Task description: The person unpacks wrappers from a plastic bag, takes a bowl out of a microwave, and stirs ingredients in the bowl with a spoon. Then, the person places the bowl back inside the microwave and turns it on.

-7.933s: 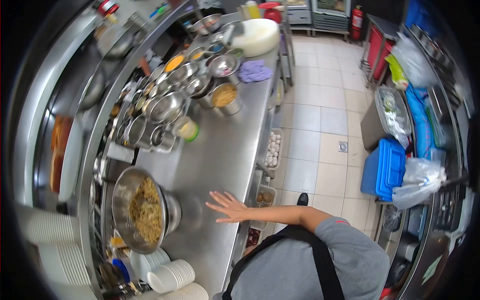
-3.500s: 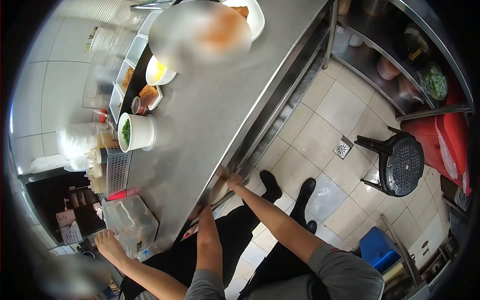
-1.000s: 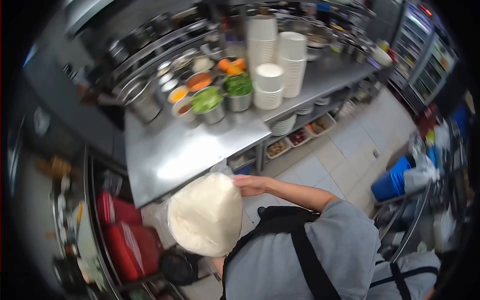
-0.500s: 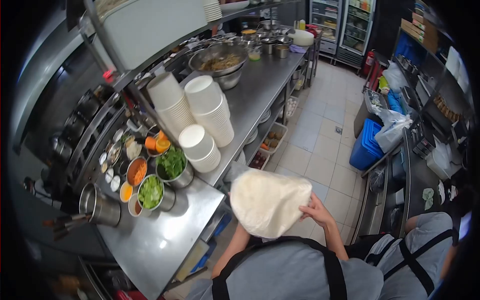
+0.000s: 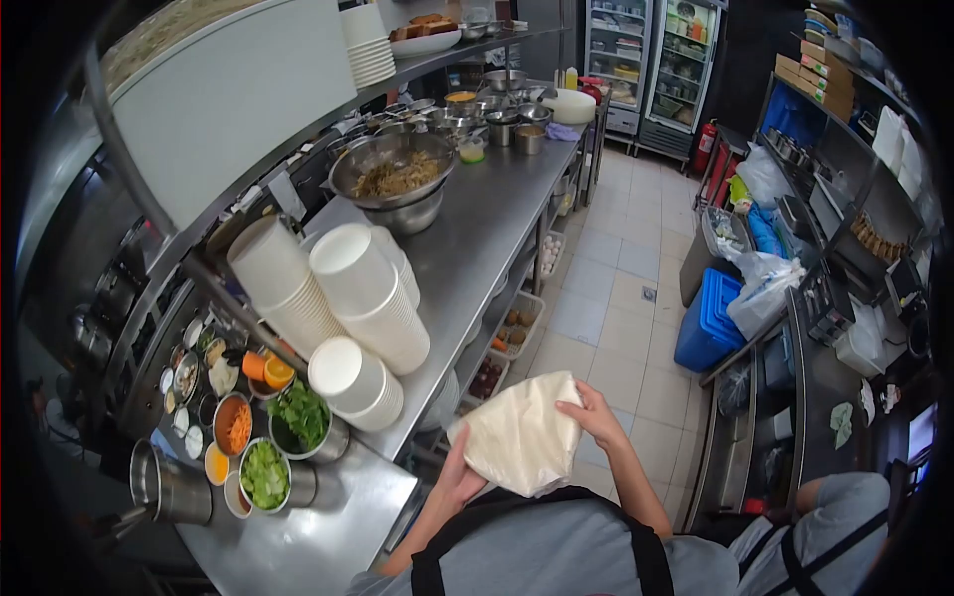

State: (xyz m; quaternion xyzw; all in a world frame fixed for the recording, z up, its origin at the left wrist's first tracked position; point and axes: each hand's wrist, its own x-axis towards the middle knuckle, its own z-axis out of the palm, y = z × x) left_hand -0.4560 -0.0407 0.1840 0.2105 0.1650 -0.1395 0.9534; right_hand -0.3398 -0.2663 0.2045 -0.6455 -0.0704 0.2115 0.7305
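Note:
A plastic bag filled with something cream-white (image 5: 525, 435) is held in front of my chest, beside the steel counter's edge. My left hand (image 5: 460, 471) grips its left side, with the fingers partly hidden by the bag. My right hand (image 5: 593, 415) holds the upper right side, its fingers pressed on the plastic. What exactly fills the bag cannot be made out. To the left of it, stacks of white paper bowls (image 5: 370, 298) stand on the steel counter (image 5: 477, 233).
Containers of leafy greens (image 5: 301, 417), lettuce (image 5: 265, 475) and carrot shreds (image 5: 235, 424) stand at lower left. A large bowl of noodles (image 5: 393, 179) sits farther along the counter. Right: a blue bin (image 5: 709, 320) and a co-worker's grey sleeve (image 5: 845, 512).
Compared with half a second ago, the view has turned and moved along the counter. The bag has been tilted and looks more folded; my left hand now shows on its left side.

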